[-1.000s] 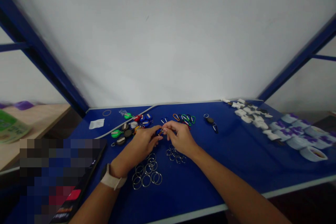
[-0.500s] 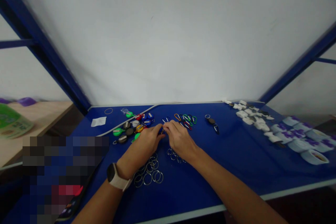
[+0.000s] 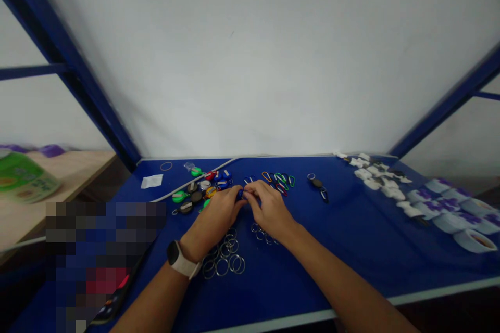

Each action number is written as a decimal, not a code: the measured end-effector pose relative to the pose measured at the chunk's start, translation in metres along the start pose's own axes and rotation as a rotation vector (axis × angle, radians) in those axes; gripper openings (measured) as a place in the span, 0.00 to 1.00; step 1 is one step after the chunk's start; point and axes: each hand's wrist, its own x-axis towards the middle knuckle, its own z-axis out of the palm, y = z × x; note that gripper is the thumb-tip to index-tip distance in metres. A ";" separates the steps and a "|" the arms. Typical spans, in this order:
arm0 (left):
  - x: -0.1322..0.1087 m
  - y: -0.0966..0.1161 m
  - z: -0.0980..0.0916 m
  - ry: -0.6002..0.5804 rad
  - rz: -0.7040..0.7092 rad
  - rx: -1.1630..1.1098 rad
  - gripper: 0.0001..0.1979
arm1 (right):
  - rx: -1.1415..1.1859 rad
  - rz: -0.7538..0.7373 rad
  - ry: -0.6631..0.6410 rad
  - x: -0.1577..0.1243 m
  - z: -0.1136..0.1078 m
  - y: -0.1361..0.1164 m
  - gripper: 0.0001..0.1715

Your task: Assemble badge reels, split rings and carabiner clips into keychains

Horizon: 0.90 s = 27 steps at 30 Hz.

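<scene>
My left hand (image 3: 217, 217) and my right hand (image 3: 267, 207) meet fingertip to fingertip over the blue table (image 3: 344, 250). Both pinch a small blue piece (image 3: 239, 194) between them; I cannot make out exactly what it is. Several loose metal key rings (image 3: 224, 257) lie under my left wrist, and a smaller cluster of rings (image 3: 262, 232) lies under my right hand. Round badge reels in green, black, red and blue (image 3: 199, 190) sit just left of my fingers. Coloured carabiners (image 3: 279, 179) lie just beyond my right hand.
A black reel with a ring (image 3: 317, 184) lies to the right. White and purple small parts (image 3: 425, 200) line the right side. A white cable (image 3: 203, 177), a paper scrap (image 3: 151, 181) and a thin ring (image 3: 166, 166) sit at the back left. A wooden table (image 3: 58, 177) stands further left.
Both hands stayed together on the small blue piece, fingers shifting slightly. The view drifted a little, so everything sits slightly lower and more to the right in the picture.
</scene>
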 end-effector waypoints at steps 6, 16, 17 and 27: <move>0.002 0.003 -0.001 -0.025 -0.024 -0.006 0.10 | -0.013 0.061 -0.105 0.000 -0.001 0.001 0.07; 0.005 0.009 -0.020 0.009 0.006 -0.158 0.16 | 0.173 0.152 -0.087 0.003 -0.009 0.002 0.07; 0.005 0.010 -0.021 0.009 0.015 -0.174 0.16 | 0.196 0.157 -0.085 0.003 -0.010 0.002 0.08; 0.007 0.009 -0.018 0.068 -0.003 -0.145 0.07 | 0.174 0.066 -0.130 0.004 -0.013 0.000 0.08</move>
